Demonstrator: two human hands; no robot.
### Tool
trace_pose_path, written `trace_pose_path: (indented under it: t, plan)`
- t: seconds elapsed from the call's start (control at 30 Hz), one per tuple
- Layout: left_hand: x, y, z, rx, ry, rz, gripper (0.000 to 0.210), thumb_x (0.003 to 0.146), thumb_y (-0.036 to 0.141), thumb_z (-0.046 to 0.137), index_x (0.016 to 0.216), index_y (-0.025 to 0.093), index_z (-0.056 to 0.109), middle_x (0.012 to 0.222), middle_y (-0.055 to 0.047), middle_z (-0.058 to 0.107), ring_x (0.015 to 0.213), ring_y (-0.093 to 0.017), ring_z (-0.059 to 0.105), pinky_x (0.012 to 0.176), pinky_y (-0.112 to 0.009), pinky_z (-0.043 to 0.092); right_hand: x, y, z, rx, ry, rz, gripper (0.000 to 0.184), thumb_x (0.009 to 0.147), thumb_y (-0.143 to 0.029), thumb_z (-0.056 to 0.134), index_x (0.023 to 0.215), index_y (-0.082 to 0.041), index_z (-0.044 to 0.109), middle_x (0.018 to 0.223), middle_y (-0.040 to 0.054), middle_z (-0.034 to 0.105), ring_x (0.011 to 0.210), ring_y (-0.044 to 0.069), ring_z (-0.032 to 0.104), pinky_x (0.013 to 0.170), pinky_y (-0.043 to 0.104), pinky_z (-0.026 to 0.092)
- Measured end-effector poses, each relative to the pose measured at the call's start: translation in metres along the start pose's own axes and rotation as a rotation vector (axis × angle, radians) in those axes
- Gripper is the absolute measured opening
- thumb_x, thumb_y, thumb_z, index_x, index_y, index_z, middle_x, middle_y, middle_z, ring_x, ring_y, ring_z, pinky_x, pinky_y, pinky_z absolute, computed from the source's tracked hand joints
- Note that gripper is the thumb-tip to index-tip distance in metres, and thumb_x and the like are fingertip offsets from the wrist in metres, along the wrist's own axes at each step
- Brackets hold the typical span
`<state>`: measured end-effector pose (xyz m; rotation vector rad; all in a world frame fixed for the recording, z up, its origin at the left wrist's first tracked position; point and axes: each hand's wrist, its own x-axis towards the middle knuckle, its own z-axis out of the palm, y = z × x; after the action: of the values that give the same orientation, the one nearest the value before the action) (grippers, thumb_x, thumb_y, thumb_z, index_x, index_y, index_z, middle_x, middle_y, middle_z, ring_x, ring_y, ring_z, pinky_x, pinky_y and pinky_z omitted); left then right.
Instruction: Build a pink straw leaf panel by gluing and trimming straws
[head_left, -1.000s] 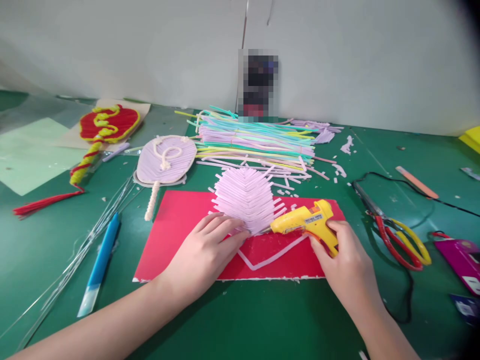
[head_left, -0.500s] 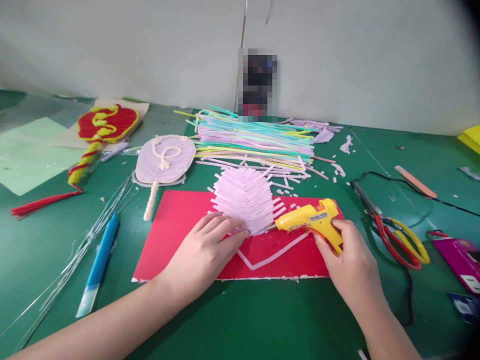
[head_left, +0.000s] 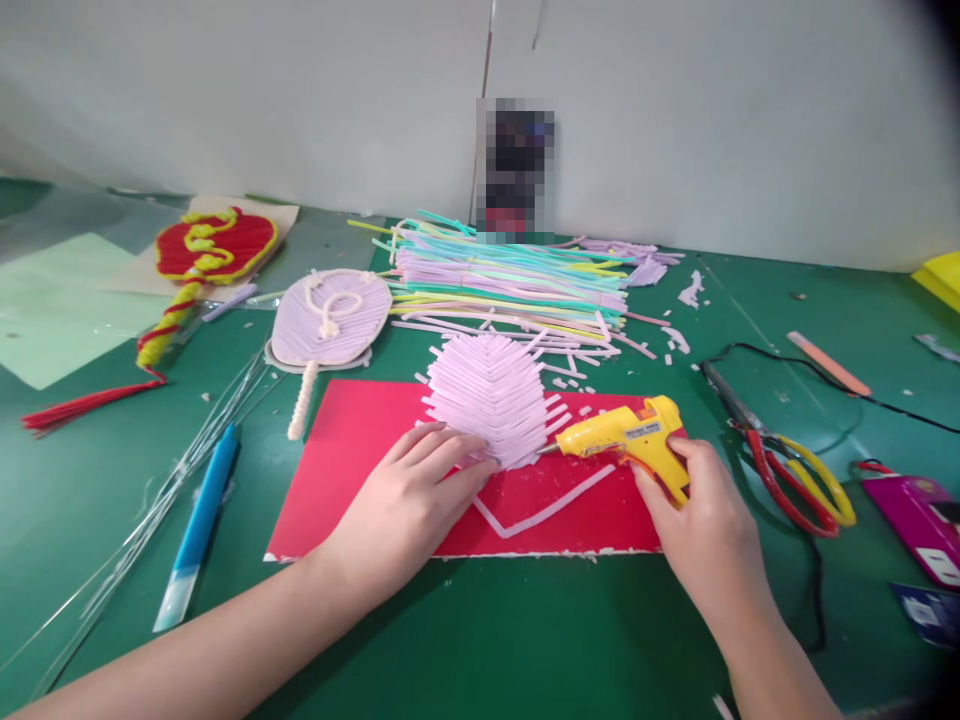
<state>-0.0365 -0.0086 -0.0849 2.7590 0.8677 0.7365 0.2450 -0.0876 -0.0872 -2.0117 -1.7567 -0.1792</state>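
Observation:
My right hand (head_left: 709, 520) is wrapped around the grip of a yellow hot glue gun (head_left: 622, 432), whose metal nozzle points left at the lower right edge of a lilac fan piece (head_left: 487, 390). Pipe cleaner strips laid in a V pattern cover that piece, and their uneven ends stick out at the sides. My left hand (head_left: 412, 500) has its fingers and thumb closed on the piece's lower left edge. Beneath everything lies a red board (head_left: 337, 470). A bent lilac pipe cleaner (head_left: 559, 500) rests on the board below the piece, its left end by my left thumb.
Behind stands a pile of coloured pipe cleaners (head_left: 510, 275). To the left are a finished lilac fan (head_left: 330, 320), a red and yellow fan (head_left: 217, 250), glue sticks (head_left: 135, 540) and a blue pen-like tool (head_left: 202, 525). Scissors (head_left: 795, 475) and a black cord (head_left: 817, 590) lie right.
The glue gun and my right hand have shifted slightly to the right, drawing the nozzle a little away from the fan piece. My left hand stays in place.

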Motion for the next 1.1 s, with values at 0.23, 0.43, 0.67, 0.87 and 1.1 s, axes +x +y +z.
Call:
trace_pose_path:
  t: [0.23, 0.43, 0.67, 0.87, 1.1]
  plan:
    - [0.002, 0.001, -0.001, 0.001, 0.016, 0.004, 0.023, 0.092, 0.015, 0.049, 0.108, 0.019, 0.065, 0.108, -0.008, 0.066, 0.100, -0.020, 0.060, 0.091, -0.037, 0.047, 0.000, 0.002, 0.001, -0.004, 0.011, 0.031, 0.028, 0.089, -0.037, 0.049, 0.110, -0.019, 0.049, 0.102, 0.0121, 0.063, 0.095, 0.025, 0.062, 0.063, 0.030, 0.051]
    - [0.003, 0.001, -0.002, 0.014, 0.034, 0.014, 0.022, 0.092, 0.014, 0.048, 0.106, 0.018, 0.065, 0.107, -0.008, 0.067, 0.098, -0.020, 0.060, 0.089, -0.036, 0.048, 0.000, 0.002, 0.000, -0.010, 0.013, 0.045, 0.031, 0.089, -0.041, 0.048, 0.112, -0.019, 0.049, 0.104, 0.0130, 0.063, 0.094, 0.026, 0.063, 0.057, 0.029, 0.049]
    - [0.002, 0.001, -0.002, -0.005, 0.025, 0.001, 0.023, 0.092, 0.014, 0.048, 0.109, 0.019, 0.063, 0.108, -0.008, 0.066, 0.099, -0.019, 0.060, 0.093, -0.038, 0.045, 0.003, 0.013, -0.001, -0.052, -0.002, 0.101, 0.044, 0.083, -0.052, 0.054, 0.112, -0.019, 0.051, 0.101, 0.0126, 0.063, 0.087, 0.027, 0.064, 0.052, 0.029, 0.047]
    - [0.000, 0.005, -0.008, -0.044, 0.044, 0.102, 0.020, 0.091, 0.011, 0.049, 0.105, 0.018, 0.062, 0.103, -0.007, 0.066, 0.097, -0.018, 0.059, 0.093, -0.034, 0.044, 0.017, 0.048, -0.001, -0.178, 0.002, 0.206, 0.053, 0.076, -0.059, 0.059, 0.108, -0.018, 0.055, 0.095, 0.0123, 0.063, 0.080, 0.029, 0.062, 0.059, 0.037, 0.048]
    - [0.005, 0.008, -0.013, -0.066, -0.060, 0.251, 0.025, 0.095, 0.011, 0.038, 0.099, 0.017, 0.061, 0.091, -0.006, 0.066, 0.090, -0.016, 0.061, 0.090, -0.032, 0.044, 0.038, 0.073, -0.009, -0.237, -0.043, 0.103, 0.053, 0.076, -0.061, 0.059, 0.105, -0.016, 0.061, 0.094, 0.0132, 0.059, 0.083, 0.033, 0.060, 0.074, 0.050, 0.051]
